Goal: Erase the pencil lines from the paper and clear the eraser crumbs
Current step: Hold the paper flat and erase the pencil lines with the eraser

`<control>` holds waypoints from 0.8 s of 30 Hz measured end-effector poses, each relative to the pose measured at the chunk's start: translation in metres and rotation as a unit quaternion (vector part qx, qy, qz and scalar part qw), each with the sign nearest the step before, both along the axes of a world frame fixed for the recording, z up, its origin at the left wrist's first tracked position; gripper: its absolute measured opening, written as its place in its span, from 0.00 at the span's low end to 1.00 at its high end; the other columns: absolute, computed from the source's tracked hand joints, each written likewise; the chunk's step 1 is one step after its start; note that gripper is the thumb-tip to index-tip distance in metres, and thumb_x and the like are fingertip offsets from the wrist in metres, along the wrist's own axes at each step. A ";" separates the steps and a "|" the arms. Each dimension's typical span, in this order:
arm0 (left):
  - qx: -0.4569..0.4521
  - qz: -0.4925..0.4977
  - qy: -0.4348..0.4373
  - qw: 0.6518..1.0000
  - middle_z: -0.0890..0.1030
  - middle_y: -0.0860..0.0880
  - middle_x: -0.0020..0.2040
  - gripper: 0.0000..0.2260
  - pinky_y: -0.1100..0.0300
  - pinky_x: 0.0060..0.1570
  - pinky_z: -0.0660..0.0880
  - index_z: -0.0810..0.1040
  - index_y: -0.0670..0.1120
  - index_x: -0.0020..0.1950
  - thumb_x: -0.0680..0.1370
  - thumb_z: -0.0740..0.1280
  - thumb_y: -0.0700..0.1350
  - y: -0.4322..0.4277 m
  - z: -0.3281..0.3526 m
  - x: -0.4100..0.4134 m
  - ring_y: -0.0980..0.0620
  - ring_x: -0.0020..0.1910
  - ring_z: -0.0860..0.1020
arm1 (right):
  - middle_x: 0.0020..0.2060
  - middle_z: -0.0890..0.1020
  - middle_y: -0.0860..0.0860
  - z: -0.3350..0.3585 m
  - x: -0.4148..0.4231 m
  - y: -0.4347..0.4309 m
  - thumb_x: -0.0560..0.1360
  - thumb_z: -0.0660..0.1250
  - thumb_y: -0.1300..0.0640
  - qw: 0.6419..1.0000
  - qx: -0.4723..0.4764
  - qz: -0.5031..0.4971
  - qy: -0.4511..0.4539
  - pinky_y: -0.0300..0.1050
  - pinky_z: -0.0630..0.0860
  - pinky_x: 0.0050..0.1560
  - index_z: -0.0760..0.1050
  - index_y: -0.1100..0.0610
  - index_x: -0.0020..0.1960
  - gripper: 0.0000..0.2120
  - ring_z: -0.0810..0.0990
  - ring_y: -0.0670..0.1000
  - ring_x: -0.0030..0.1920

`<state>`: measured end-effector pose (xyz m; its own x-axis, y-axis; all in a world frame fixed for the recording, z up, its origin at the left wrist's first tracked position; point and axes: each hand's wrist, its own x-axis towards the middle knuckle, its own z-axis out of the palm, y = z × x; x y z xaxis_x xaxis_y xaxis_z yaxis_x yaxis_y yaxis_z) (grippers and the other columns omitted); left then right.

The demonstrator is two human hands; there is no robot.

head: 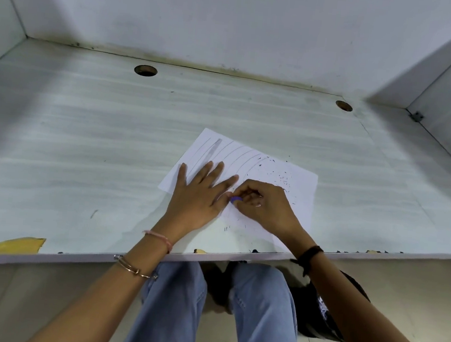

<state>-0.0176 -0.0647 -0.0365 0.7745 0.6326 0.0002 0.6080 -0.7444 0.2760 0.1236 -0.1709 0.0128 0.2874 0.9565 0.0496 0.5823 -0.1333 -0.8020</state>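
Blue-jeaned knees (261, 300) bottom centre. Mid-frame on pale bench (82, 142), left grip (199, 193) lies flat, pinning white paper sheet (299, 195); right grip (265, 203) pinches small purple eraser (236, 199). Erasing underway: grey pencil lines (237, 155) remain upper left, dark crumbs (282, 176) right. Next: rub leftward.

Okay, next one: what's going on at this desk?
A person is erasing pencil lines from a paper on a white desk. The left hand lies flat on the paper; the right hand pinches a small purple eraser against it. Curved lines show on its far left part, and dark crumbs lie scattered on the right.
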 end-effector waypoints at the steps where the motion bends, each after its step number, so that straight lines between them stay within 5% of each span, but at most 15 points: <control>1: 0.004 0.004 -0.002 1.000 0.43 0.56 0.80 0.22 0.37 0.72 0.35 0.45 0.66 0.77 0.83 0.42 0.59 -0.001 0.000 0.001 0.54 0.79 0.40 | 0.38 0.84 0.52 0.002 0.000 -0.002 0.70 0.71 0.65 1.000 -0.001 0.015 -0.019 0.37 0.76 0.43 0.81 0.58 0.43 0.04 0.79 0.48 0.37; 5: 0.016 0.006 -0.003 1.000 0.43 0.55 0.80 0.23 0.36 0.72 0.37 0.45 0.65 0.78 0.82 0.41 0.59 -0.002 -0.001 0.002 0.53 0.79 0.41 | 0.37 0.83 0.47 0.008 -0.004 -0.005 0.68 0.72 0.66 0.992 -0.027 0.100 -0.065 0.32 0.73 0.43 0.82 0.59 0.42 0.05 0.77 0.45 0.36; 9: 0.014 0.008 0.001 1.000 0.43 0.56 0.80 0.22 0.35 0.72 0.37 0.44 0.65 0.77 0.82 0.42 0.59 -0.001 -0.002 0.002 0.53 0.79 0.40 | 0.32 0.79 0.46 0.007 0.004 0.008 0.69 0.73 0.62 0.997 -0.017 0.014 -0.074 0.42 0.73 0.36 0.81 0.56 0.40 0.02 0.74 0.42 0.32; 13: 0.026 0.006 -0.005 1.000 0.43 0.55 0.80 0.23 0.35 0.72 0.36 0.45 0.65 0.78 0.82 0.41 0.59 -0.001 -0.003 0.002 0.53 0.79 0.41 | 0.34 0.83 0.45 0.008 0.001 -0.001 0.67 0.74 0.62 0.991 -0.053 0.100 -0.075 0.37 0.74 0.43 0.82 0.56 0.39 0.03 0.75 0.43 0.34; 18: 0.023 0.006 -0.005 1.000 0.42 0.56 0.80 0.22 0.35 0.72 0.36 0.44 0.65 0.77 0.82 0.41 0.59 0.000 -0.004 0.002 0.53 0.79 0.40 | 0.33 0.81 0.51 0.008 0.008 0.012 0.68 0.73 0.61 0.995 -0.016 0.020 -0.096 0.41 0.71 0.38 0.81 0.56 0.38 0.02 0.71 0.44 0.32; 24: 0.027 0.005 -0.005 1.000 0.43 0.55 0.80 0.22 0.35 0.72 0.36 0.44 0.65 0.78 0.83 0.41 0.59 -0.001 -0.004 0.002 0.52 0.79 0.40 | 0.33 0.82 0.46 0.008 0.006 0.004 0.67 0.75 0.60 0.989 -0.057 0.107 -0.087 0.41 0.71 0.40 0.82 0.54 0.38 0.03 0.73 0.48 0.34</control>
